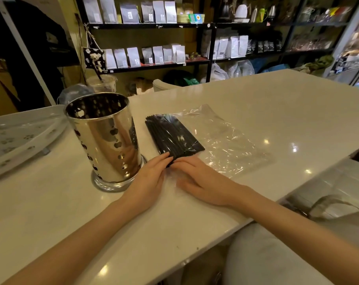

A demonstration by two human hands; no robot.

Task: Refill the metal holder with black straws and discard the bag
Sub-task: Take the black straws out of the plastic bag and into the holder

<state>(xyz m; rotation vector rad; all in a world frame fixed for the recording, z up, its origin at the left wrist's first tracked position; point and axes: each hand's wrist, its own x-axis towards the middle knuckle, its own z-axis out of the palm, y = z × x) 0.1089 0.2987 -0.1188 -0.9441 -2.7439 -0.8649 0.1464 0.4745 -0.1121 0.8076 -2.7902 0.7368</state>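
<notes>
A shiny perforated metal holder [104,138] stands upright on the white counter [256,103], and it looks empty inside. Just right of it lies a bundle of black straws [172,135] in a clear plastic bag [230,145], flat on the counter. My left hand [148,182] and my right hand [199,179] meet at the near end of the bundle, fingertips pressing on the straws and the bag's near edge. The left hand lies between the holder's base and the bag.
A white tray [20,138] with paw prints sits at the far left. A plastic cup [101,83] with a straw stands behind the holder. Shelves of pouches [152,56] line the back wall. The counter's edge runs diagonally at lower right.
</notes>
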